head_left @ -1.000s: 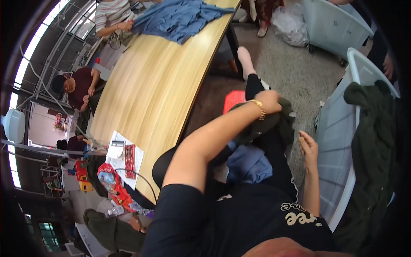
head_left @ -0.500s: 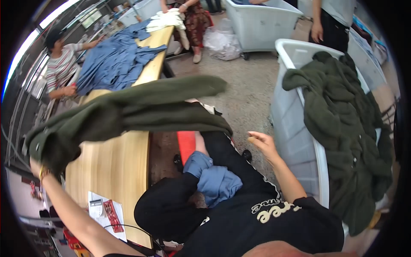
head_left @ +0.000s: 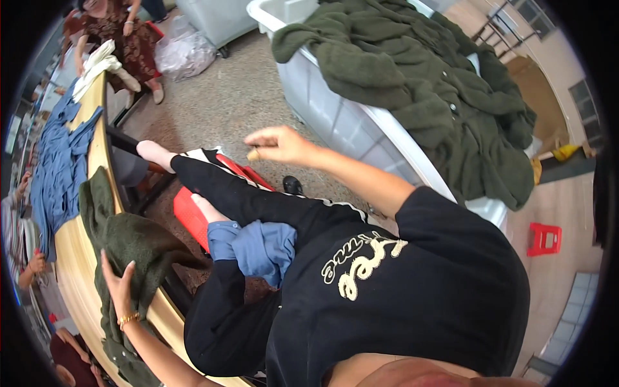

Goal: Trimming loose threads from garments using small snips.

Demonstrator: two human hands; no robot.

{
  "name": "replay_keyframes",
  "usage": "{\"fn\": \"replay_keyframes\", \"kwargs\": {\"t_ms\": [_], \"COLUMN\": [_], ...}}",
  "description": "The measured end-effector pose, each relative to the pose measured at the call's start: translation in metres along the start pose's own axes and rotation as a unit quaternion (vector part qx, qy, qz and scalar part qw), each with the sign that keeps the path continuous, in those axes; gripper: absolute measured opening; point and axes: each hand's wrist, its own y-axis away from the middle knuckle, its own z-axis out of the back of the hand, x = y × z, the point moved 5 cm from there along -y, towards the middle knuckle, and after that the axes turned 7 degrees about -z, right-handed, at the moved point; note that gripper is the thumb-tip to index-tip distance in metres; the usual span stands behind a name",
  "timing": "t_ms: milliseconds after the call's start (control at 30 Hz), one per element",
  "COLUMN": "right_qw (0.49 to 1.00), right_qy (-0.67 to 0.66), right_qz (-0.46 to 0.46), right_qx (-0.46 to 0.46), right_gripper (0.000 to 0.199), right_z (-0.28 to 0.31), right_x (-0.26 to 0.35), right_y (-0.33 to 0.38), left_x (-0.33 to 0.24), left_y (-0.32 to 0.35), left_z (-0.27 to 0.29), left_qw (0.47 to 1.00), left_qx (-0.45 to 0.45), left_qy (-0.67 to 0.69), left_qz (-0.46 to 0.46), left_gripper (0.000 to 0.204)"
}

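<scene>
One huge pale plastic bin (head_left: 325, 119) eats up the upper right of the frame, with a heap of dark green garments (head_left: 412, 84) piled in it and spilling over the rim. Next biggest is the wood-topped table (head_left: 72, 271), curving down the left side thanks to the fisheye. Some blue garments (head_left: 58, 155) are lying on it at the upper left.

Now the bit that matters: a single dark green garment (head_left: 138, 242) at the left and lower left, lying along the table's near edge. Its long axis goes roughly up and down the frame, pretty much the way that edge runs, and one part droops over it toward the middle. Smaller again, a bunched blue cloth (head_left: 264, 248) sits in the lap near the centre, apart from the green one.

As for hands, the left hand (head_left: 119, 287) is easily the nearer, right at the garment, which stretches on above the fingertips and trails down past the wrist. Fingers spread, thumb off to the side, so not clamped; can't tell how firmly the palm presses. The right hand (head_left: 287, 145) is well apart, upper middle, between lap and bin, fingers loosely bent, thumb not meeting them, nothing visible in it.
</scene>
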Motion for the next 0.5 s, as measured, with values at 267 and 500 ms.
{"fn": "replay_keyframes", "kwargs": {"t_ms": [267,500], "right_qw": [0.922,0.799], "right_qy": [0.271,0.451], "right_qz": [0.144,0.073], "right_qx": [-0.238,-0.391], "right_gripper": [0.031,0.047], "right_z": [0.079,0.229], "right_x": [0.134,0.200], "right_y": [-0.045,-0.039], "left_x": [0.058,0.204], "left_y": [-0.008,0.076], "left_z": [-0.017,0.145], "left_qw": [0.948,0.875], "left_qx": [0.066,-0.137], "left_qy": [-0.281,-0.310], "left_qz": [0.133,0.346], "left_gripper": [0.048,0.048]}}
